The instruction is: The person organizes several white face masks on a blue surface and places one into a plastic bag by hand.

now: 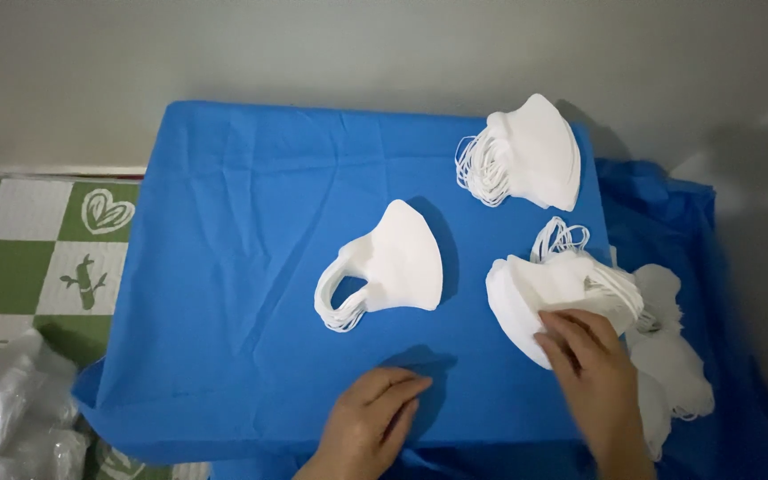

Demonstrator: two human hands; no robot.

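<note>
While a blue cloth [251,267] covers the counter across most of the frame, a green-and-white patterned floor mat [37,258] shows at the left edge and crumpled clear plastic [11,418] lies in the lower left corner. At the upper right of the cloth sits a stack of white face masks [531,151], ear loops fanned to its left. A smaller stack of masks [393,267] rests near the middle of the cloth, its loops hanging to the lower left. At the right, a loose pile of masks [544,284] spreads toward the cloth's edge, with more masks [668,356] spilling just beyond it. The right hand [593,373] rests on this pile, its grip loose, fingers spread flat on the top mask and clamped on nothing. The left hand [371,422] lies at the bottom centre on bare cloth, fingers together and flat, holding nothing.
</note>
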